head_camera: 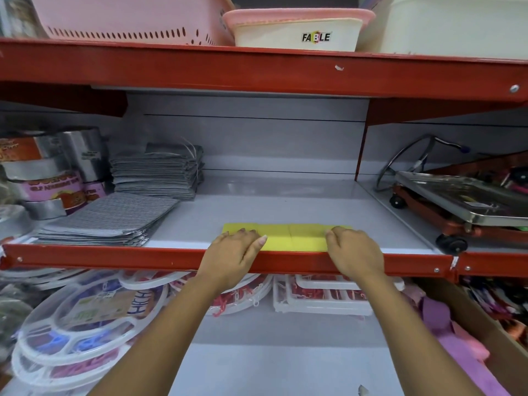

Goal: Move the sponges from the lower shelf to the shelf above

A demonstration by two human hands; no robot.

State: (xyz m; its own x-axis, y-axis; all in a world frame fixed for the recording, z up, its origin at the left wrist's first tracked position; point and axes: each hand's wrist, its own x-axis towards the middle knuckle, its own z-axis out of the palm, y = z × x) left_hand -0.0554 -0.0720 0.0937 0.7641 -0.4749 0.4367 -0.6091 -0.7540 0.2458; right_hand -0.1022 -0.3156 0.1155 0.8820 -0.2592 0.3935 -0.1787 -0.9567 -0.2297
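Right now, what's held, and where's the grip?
The row of yellow sponges on the shelf: left hand on its left end, right hand on its right end. Not lifted.

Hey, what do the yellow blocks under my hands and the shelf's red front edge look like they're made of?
Yellow blocks: probably foam sponge, matte and uniformly coloured, with seams between the pieces. Red front edge: seemingly painted metal, glossy, fixed with screws, paint chipped at a joint.

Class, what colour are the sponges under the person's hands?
Yellow sponges, seen best in the head view.
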